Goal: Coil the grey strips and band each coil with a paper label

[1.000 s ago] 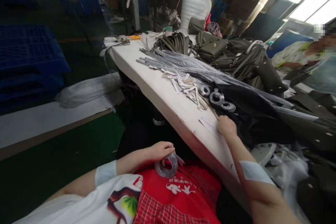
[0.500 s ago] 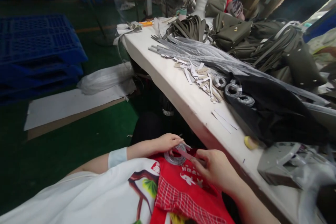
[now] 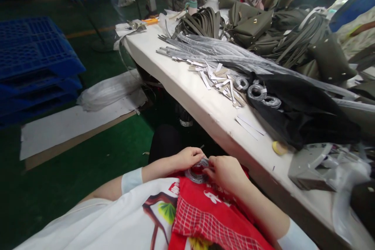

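Note:
Over my lap, my left hand [image 3: 190,158] is closed on the upper left of a coiled strap [image 3: 197,176], a grey ring that looks wrapped in clear plastic. From the other side, my right hand [image 3: 225,172] pinches the ring's right edge, fingers curled inward. Both hands nearly meet at the top of the coil. Whatever lies between the right fingertips is hidden. Beneath the coil is a red apron [image 3: 205,211] with white print and a checked band.
A white-covered table [image 3: 175,82] runs diagonally on my right. On it lie paper strips [image 3: 222,82], several similar coils [image 3: 257,92] on black cloth [image 3: 301,105], plastic-wrapped straps [image 3: 222,52], olive bags [image 3: 249,23] and a yellow tape roll [image 3: 279,148]. Blue pallets [image 3: 38,58] stand left.
My right hand has moved inward to the coil's right edge, close to my left hand. The strip stretched between the hands no longer shows. The camera view has shifted slightly.

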The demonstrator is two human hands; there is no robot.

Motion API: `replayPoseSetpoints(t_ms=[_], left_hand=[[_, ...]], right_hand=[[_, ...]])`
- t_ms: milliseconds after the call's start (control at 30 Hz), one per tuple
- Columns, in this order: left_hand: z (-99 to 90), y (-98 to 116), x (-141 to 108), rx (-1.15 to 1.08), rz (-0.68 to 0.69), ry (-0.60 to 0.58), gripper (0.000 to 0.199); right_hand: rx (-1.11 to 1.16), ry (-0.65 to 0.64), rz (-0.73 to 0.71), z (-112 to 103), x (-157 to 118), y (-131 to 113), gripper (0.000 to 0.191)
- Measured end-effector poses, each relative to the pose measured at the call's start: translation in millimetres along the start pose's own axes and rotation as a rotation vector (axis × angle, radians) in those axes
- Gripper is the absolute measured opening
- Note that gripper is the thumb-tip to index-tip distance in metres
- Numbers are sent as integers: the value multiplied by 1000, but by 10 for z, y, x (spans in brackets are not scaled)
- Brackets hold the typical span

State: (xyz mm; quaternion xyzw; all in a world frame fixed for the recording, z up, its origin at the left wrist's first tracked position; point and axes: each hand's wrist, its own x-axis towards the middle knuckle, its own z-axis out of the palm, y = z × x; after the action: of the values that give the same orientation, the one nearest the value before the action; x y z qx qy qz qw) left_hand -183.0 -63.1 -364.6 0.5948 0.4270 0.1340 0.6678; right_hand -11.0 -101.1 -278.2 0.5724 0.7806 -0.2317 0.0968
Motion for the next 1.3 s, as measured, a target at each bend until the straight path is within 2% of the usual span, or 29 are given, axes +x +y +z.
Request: replayPoseSetpoints(t_ms=[133,233,333,467,600,667,733,800,967,1067,1167,1233,1300], left_hand=[[-47,40,-6,49,42,-37,27],[-53,113,-42,78,64,-71,26],[-34,152,-86,83,94,-57,29],[0,153,-145,44,111,2,29],[9,176,-203,37,114,59,25],[7,194,-229,41,151,86,22],[9,211,-248,55,183,106,20],[17,232,-258,78,216,117,18],[57,346,-245,136,331,226,17],[107,438,-223,180,303,247,16],[183,497,-186,196,270,212,16],[235,505,-152,175,227,211,16],[275,492,-116,134,174,203,15]], right_hand=[[504,73,-19,28,-83,163,15],[828,211,64,201,-2,236,16],[1023,290,125,402,140,281,24],[1183,240,147,556,275,340,32],[1376,140,218,630,382,364,53],[1412,76,207,676,424,333,63],[1439,32,187,725,449,280,61],[1453,43,168,756,454,232,54],[1390,257,143,647,386,247,35],[1274,409,126,493,287,289,18],[1091,532,61,383,194,324,14],[1043,514,46,352,152,373,17],[1096,397,56,340,119,451,27]])
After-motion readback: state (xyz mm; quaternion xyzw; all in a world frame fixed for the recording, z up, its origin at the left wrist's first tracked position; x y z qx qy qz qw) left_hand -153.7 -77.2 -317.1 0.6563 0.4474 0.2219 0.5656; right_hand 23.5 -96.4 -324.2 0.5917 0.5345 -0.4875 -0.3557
